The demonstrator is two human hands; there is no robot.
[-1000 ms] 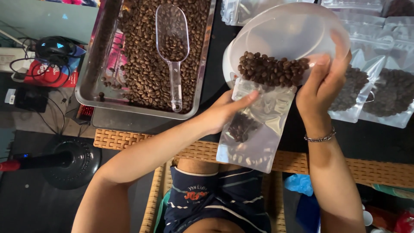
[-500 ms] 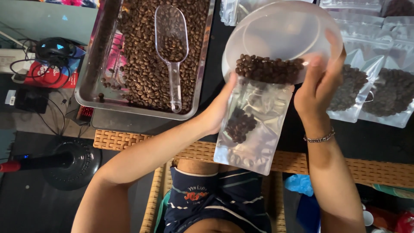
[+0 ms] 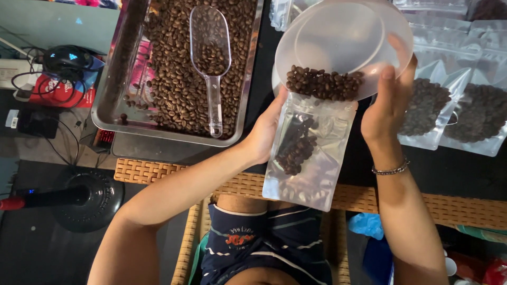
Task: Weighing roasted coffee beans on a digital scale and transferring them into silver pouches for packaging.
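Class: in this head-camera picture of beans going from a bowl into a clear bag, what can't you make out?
Head view only:
- Bag mouth: hidden by the bowl rim.
- Left hand fingers: behind the bag.
- Metal tray: far end cut off at top.
- Filled bags: partly cut by the right edge.

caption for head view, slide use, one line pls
Right hand tips a bowl of coffee beans into a clear pouch held by left hand.

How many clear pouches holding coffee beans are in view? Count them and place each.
3: one pouch held by the left hand under the bowl, two filled pouches lying at right. More may be cut off above.
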